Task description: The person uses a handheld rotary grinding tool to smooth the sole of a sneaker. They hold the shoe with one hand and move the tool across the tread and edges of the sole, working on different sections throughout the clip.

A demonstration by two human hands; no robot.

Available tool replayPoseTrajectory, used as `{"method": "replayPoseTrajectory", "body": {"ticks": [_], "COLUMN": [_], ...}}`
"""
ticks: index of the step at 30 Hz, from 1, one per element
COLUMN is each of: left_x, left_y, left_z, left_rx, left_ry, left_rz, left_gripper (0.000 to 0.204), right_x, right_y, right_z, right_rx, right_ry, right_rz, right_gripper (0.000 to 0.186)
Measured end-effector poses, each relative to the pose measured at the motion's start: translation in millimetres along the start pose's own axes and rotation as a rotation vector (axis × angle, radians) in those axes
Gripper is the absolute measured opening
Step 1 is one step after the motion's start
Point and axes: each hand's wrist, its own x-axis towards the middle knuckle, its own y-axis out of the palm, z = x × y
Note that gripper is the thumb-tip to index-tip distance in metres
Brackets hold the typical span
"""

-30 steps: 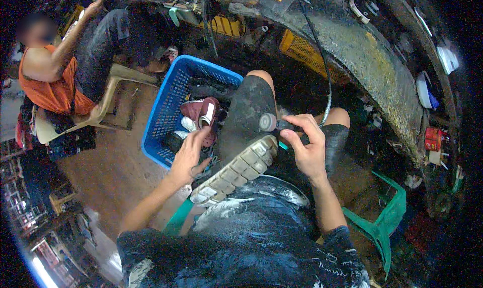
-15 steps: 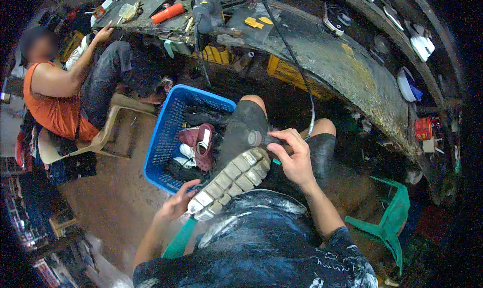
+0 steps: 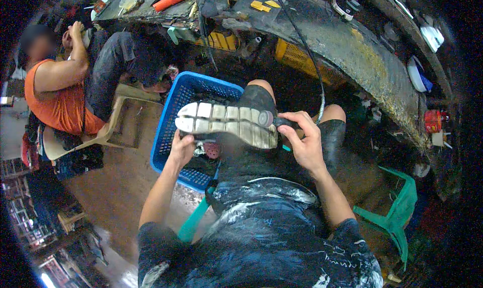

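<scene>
My left hand (image 3: 182, 147) grips one end of an off-white, blocky shoe sole (image 3: 226, 119), which lies nearly level over my lap with its segmented tread facing up. Whether a shoe upper is attached beneath is hidden. In my right hand (image 3: 305, 139) is a rotary grinder (image 3: 265, 119) with a small round head, its handle pinched between thumb and fingers. The grinder's head is over the sole's right end and seems to touch it. From the handle a dark flexible shaft (image 3: 308, 51) rises toward the bench.
Below the sole's left end stands a blue basket (image 3: 157, 149) holding a maroon shoe (image 3: 211, 150). A cluttered workbench (image 3: 337, 61) curves across the back. A green plastic chair (image 3: 400, 212) is at right. A co-worker in an orange top (image 3: 58, 96) sits on a beige chair (image 3: 113, 119) at left.
The sole has swung from a slant to nearly level, its left end raised over the basket by my left hand. The grinder stays at its right end. The co-worker's arm has drawn back from the bench.
</scene>
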Motion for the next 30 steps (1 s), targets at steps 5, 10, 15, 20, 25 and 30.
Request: {"method": "replayPoseTrajectory", "body": {"ticks": [5,10,15,20,25,30], "left_x": [39.8,31.3,33.2,26.5,22.1,28.5], "left_y": [7.9,28.2,63.2,87.0,68.6,40.3], "left_z": [48.5,57.4,48.5,56.0,70.9,70.0], "left_rx": [-0.446,-0.243,0.652,0.659,0.577,-0.136], "left_ry": [-0.114,-0.161,-0.229,-0.208,-0.284,-0.048], "left_rz": [0.14,0.299,0.289,0.276,0.205,0.348], "left_gripper": [0.09,0.119,0.135,0.124,0.104,0.103], "right_x": [7.7,11.8,12.3,10.4,17.6,1.8], "right_y": [16.3,62.2,91.4,97.0,79.8,36.8], "right_z": [-5.8,-10.5,-17.0,-23.6,-12.6,5.3], "right_rx": [0.054,0.034,-0.001,0.011,0.01,0.053], "right_ry": [0.01,-0.075,-0.148,-0.17,-0.173,0.005], "right_rz": [-0.106,-0.246,-0.26,-0.297,-0.286,-0.18], "right_gripper": [0.025,0.028,0.03,0.031,0.032,0.031]}}
